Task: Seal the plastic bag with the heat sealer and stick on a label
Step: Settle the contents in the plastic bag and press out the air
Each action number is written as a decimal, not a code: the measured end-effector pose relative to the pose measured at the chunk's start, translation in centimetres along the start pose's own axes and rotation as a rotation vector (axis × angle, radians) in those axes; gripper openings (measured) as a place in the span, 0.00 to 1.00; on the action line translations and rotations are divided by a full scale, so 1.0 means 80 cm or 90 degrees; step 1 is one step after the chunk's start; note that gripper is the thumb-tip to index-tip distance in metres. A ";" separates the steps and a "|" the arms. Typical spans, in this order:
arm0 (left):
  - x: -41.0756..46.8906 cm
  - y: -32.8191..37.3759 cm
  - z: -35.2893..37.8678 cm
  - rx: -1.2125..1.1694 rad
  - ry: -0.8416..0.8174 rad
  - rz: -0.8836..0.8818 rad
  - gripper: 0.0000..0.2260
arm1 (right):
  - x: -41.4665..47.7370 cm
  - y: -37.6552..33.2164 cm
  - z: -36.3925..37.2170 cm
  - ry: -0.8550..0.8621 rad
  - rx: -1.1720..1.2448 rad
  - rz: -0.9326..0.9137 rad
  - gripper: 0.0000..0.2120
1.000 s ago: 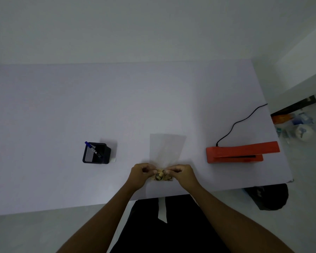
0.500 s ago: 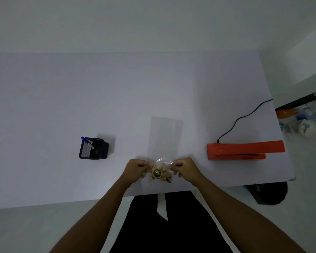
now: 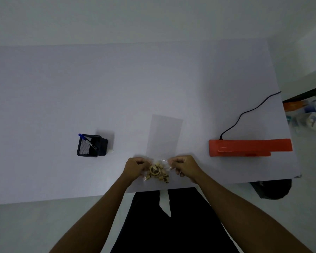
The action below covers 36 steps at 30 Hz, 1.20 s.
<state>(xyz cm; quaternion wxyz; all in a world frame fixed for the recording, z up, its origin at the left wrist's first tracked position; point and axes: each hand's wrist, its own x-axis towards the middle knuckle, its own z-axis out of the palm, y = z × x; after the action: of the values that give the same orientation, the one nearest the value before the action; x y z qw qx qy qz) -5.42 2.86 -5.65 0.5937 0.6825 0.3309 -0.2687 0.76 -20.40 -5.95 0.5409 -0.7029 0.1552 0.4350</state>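
A small clear plastic bag [image 3: 158, 172] holding several tan rubber bands sits near the table's front edge. My left hand [image 3: 136, 167] pinches the bag's left top corner. On the other side, my right hand [image 3: 185, 166] pinches its right top corner. The bag hangs spread between the two hands. The orange heat sealer [image 3: 244, 147] lies to the right with its arm down, well apart from my hands. A small white label [image 3: 111, 151] lies beside the pen holder.
A flat clear sheet or spare bag [image 3: 164, 136] lies just beyond my hands. A black mesh pen holder [image 3: 91, 146] with a blue pen stands to the left. The sealer's black cord [image 3: 244, 114] runs off the white table [image 3: 117, 88] at the right edge.
My hands have drawn apart and the bag has spread open between them, showing the rubber bands. The camera has tilted slightly.
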 end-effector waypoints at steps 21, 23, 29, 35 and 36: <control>0.011 0.006 -0.004 0.112 0.000 0.064 0.06 | 0.005 -0.015 -0.002 0.016 -0.072 0.016 0.05; 0.013 0.007 -0.005 0.124 0.004 0.061 0.05 | 0.007 -0.015 -0.004 0.013 -0.074 0.031 0.07; 0.016 0.006 -0.004 0.121 0.040 0.008 0.04 | 0.009 -0.014 -0.001 0.011 -0.062 0.062 0.11; 0.014 0.005 0.003 0.154 0.080 -0.033 0.08 | 0.013 -0.014 0.006 0.028 -0.106 0.076 0.12; 0.014 0.006 0.004 0.160 0.091 -0.039 0.09 | 0.013 -0.014 0.007 0.034 -0.113 0.078 0.13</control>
<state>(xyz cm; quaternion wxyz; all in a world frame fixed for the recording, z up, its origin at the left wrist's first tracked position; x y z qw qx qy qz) -4.32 2.62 -6.26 0.4702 0.7584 0.3566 -0.2766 1.87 -19.22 -6.11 0.4445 -0.7488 0.1732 0.4601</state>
